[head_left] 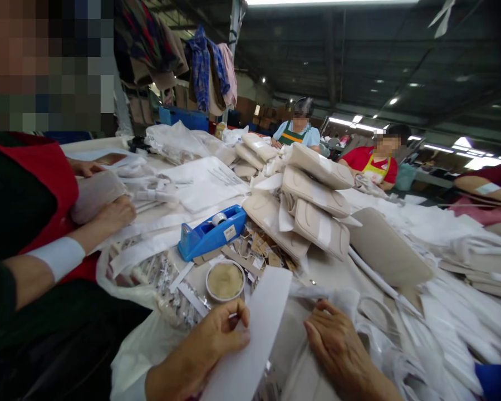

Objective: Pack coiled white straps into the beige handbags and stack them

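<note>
My left hand (211, 340) is closed on a long white paper strip (259, 328) that runs from the bottom edge up toward a small round bowl (225, 281) of beige paste. My right hand (338, 340) lies beside the strip on white plastic packaging (376, 317), fingers curled together on a fold of it. Just beyond the bowl sits a blue tape dispenser (212, 234) among several loose brown tags (259, 248).
A co-worker in a red apron (45, 178) sits close on my left, a hand (112, 214) resting on the table. Beige padded pieces (317, 206) are stacked in the middle. Two more people (376, 159) work at the far side, with an arm (488, 192) at the right.
</note>
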{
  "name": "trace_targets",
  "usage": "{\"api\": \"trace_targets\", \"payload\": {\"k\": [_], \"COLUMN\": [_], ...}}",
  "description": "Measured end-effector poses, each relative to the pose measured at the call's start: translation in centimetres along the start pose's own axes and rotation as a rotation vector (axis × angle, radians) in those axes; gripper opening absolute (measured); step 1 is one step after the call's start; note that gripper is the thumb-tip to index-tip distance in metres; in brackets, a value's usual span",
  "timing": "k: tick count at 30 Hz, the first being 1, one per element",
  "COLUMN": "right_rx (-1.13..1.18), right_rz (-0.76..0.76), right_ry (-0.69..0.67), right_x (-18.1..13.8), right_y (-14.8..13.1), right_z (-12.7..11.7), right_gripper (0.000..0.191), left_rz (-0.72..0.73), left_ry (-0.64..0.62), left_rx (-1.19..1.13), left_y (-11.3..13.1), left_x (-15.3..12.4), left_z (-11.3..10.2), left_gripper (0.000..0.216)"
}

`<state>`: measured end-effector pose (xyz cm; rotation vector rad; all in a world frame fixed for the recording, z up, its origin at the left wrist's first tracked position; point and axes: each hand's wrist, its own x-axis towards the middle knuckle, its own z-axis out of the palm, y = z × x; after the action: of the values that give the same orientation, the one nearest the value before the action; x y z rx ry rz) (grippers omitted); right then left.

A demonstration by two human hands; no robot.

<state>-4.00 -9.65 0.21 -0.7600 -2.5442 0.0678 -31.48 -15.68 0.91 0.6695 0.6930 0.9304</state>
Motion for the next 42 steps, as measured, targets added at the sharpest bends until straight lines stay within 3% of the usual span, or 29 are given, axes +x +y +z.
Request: {"api": "trace_targets", "payload": {"k": [3,7,10,16,22,28,34,39,42], "right_rx": [0.020,0.052,0.042,0.001,-0.063,-0.148,-0.199,-0.226,-0.266], "right_rz": [0.018,0.041,0.042,0.003,0.050,0.003,0.021,-0.011,-0.099], "right_ry": [-0.014,-0.019,-0.007,0.070,0.073,0.103,0.187,0.219,0.341], "right_x": [-0.2,-0.4,-0.3,0.1,0.0,0.8,0.5,0.2,-0.3], "right_y": [0.1,0.2,0.0,-0.4,-0.7,-1.0,-0.8,-0.9,-0.6], "right_z": [-0.4,-0.8,-1.0,-1.3,-1.1,-1.0,-0.2,0.2,0.8], "right_gripper": [0.031,0.030,0.029,0.031,0.032,0.034,0.034,0.039,0.033], "left_rz": [0.031,-0.027,-0.095,-0.041,-0.039,0.002,0.002,0.071,0.124], "left_ry": [0.048,-0.043,-0.118,-0.150,-0.249,-0.383,-0.283,-0.260,-0.240], "left_rx": [0.197,0.287,0.245,0.379,0.281,0.339,0.562,0.540,0.543], "left_y": [-0.1,0.0,-0.7,-1.6,-2.6,-4.4,-3.5,-5.6,-6.6], "left_x": [0.5,1.0,2.1,3.9,4.4,7.7,9.7,12.0,12.5], "left_z": [0.3,0.9,1.3,0.9,-0.1,0.5,2.1,2.7,3.1], "left_gripper": [0.026,0.054,0.064,0.050,0.049,0.050,0.035,0.022,0.010]}}
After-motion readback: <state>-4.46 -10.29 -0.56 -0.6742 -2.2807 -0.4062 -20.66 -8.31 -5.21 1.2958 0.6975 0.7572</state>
